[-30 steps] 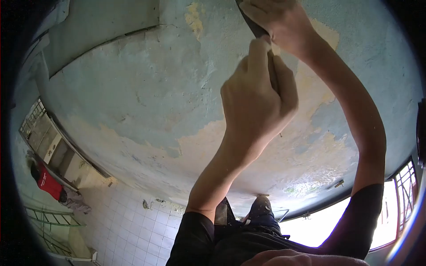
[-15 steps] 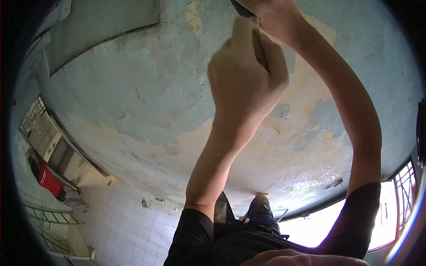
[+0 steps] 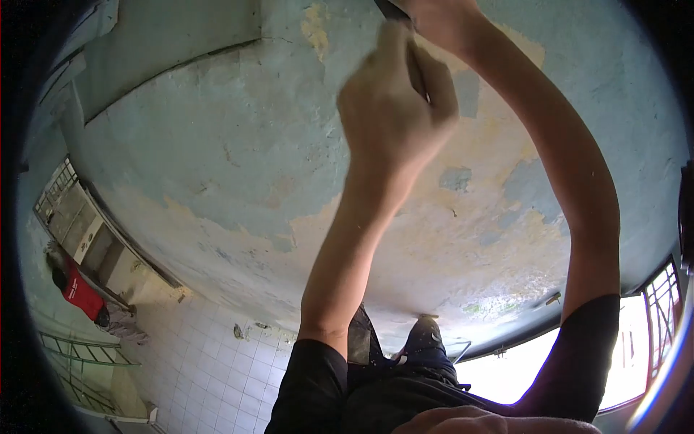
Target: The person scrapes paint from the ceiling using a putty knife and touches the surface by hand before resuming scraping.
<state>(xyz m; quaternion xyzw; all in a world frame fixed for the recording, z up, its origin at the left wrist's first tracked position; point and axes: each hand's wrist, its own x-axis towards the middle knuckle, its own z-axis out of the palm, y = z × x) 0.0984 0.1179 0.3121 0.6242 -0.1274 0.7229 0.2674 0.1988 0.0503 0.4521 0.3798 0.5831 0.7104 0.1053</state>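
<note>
My left hand (image 3: 394,98) is raised against the peeling blue-green wall (image 3: 238,145), its fingers curled closed and slightly blurred. What it grips, if anything, is hidden. A dark, flat-edged object (image 3: 392,10) shows at the top edge, just beyond its knuckles and beside my right hand (image 3: 441,22). My right hand is cut off by the top of the view, so its fingers do not show. The two hands are close together, and I cannot tell whether they touch.
At the far left a person in a red shirt (image 3: 83,295) is by the wall, near a green metal frame (image 3: 79,351). White floor tiles (image 3: 210,369) lie at the lower left. A bright opening with a barred window (image 3: 661,318) is at the lower right.
My left hand and forearm have shifted slightly left and up. My right hand has moved a little the same way. The person in red has moved slightly.
</note>
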